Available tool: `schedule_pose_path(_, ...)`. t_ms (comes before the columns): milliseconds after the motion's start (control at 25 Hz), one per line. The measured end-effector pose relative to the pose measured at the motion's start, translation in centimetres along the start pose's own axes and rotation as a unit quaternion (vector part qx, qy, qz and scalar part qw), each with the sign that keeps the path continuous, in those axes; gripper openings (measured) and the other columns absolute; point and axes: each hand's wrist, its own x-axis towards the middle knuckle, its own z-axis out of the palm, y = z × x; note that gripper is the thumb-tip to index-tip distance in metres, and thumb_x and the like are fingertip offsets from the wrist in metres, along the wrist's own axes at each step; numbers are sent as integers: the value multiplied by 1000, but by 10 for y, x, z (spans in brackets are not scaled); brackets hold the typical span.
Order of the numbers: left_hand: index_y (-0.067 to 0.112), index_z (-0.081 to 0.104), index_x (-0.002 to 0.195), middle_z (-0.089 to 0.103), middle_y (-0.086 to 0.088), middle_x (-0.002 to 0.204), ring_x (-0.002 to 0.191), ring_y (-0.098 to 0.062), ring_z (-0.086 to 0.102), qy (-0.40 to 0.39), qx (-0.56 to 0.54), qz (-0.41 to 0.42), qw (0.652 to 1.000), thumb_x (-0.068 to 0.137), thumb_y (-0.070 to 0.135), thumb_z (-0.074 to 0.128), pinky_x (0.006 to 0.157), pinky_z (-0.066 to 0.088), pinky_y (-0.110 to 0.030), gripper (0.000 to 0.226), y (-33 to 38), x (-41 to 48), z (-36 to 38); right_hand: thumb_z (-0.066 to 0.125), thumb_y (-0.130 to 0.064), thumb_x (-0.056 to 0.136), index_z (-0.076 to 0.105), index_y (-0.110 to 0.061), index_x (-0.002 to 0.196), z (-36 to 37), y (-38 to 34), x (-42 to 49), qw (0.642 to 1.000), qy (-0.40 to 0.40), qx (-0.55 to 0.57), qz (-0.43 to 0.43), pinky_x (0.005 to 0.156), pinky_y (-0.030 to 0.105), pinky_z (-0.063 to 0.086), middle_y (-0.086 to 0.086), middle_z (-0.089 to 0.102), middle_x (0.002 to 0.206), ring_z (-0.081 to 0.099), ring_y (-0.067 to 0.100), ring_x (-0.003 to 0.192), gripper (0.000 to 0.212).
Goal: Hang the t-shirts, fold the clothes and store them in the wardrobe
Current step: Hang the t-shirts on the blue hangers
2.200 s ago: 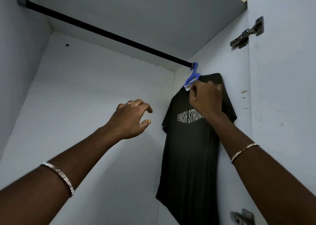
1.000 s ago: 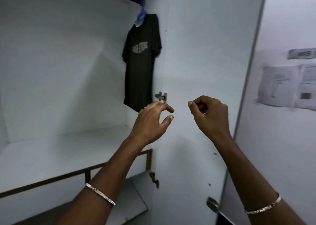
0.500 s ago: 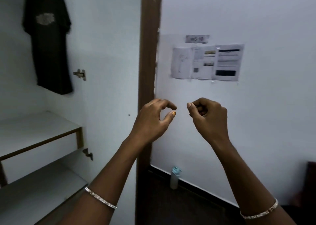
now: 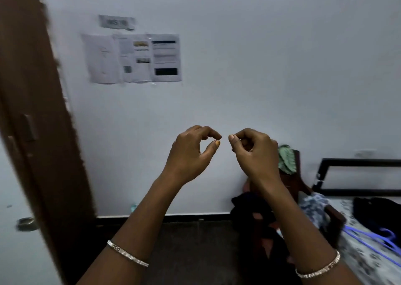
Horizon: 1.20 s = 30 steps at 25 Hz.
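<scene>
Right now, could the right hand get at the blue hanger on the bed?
Probably, with a lean down: the right hand holds nothing, and the blue hanger lies uncovered on the bed, nothing between them.

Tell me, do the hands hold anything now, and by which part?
Nothing is held. The left hand is loosely curled and empty; the right hand has curled fingers with nothing visible in them.
</scene>
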Motion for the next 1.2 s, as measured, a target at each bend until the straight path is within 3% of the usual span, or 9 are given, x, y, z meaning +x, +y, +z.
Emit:
schedule_pose_path(480, 31, 70, 101, 67, 14, 100, 93, -1, 62, -143, -200, 105, 964, 92, 32, 63, 76, 48, -24, 12, 56, 114, 259, 67, -38, 92, 69, -22, 75, -136, 189, 53, 971, 128, -162, 118, 61, 38, 53, -5, 67, 62, 64, 10, 62, 23)
schedule_pose_path(640, 30, 70, 103, 67, 12, 103, 95, -3, 63, -201, -243, 139, 939, 93, 33, 60, 78, 50, -28, 14, 77, 138, 341, 69, -35, 91, 69, -21, 73, -177, 241, 61, 946, 181, -203, 175, 60, 34, 53, -7, 67, 61, 63, 7, 59, 23)
schedule_pose_path(800, 25, 72, 102, 69, 10, 102, 92, -4, 64, -248, -284, 158, 913, 93, 26, 63, 70, 44, -19, 12, 104, 144, 411, 69, -34, 91, 70, -21, 74, -219, 287, 49, 920, 223, -229, 228, 59, 33, 53, -7, 68, 60, 64, 8, 57, 21)
schedule_pose_path(960, 25, 72, 102, 70, 11, 101, 91, -5, 65, -312, -317, 162, 880, 92, 25, 64, 82, 51, -26, 13, 138, 146, 495, 69, -32, 91, 70, -23, 74, -269, 343, 41, 889, 249, -272, 270, 61, 34, 55, -7, 67, 59, 64, 7, 57, 20)
schedule_pose_path(1120, 24, 72, 103, 70, 12, 102, 92, -1, 64, -353, -326, 163, 862, 93, 23, 64, 73, 41, -8, 12, 170, 149, 578, 69, -32, 91, 71, -23, 74, -320, 408, 39, 869, 264, -300, 293, 62, 34, 55, -6, 66, 59, 62, 7, 56, 20)
schedule_pose_path(1200, 24, 72, 102, 70, 13, 100, 90, -1, 64, -362, -321, 166, 860, 93, 23, 64, 67, 38, -6, 12, 186, 154, 622, 69, -31, 91, 70, -22, 72, -348, 446, 42, 862, 274, -300, 302, 62, 34, 56, -5, 65, 58, 62, 10, 56, 21)
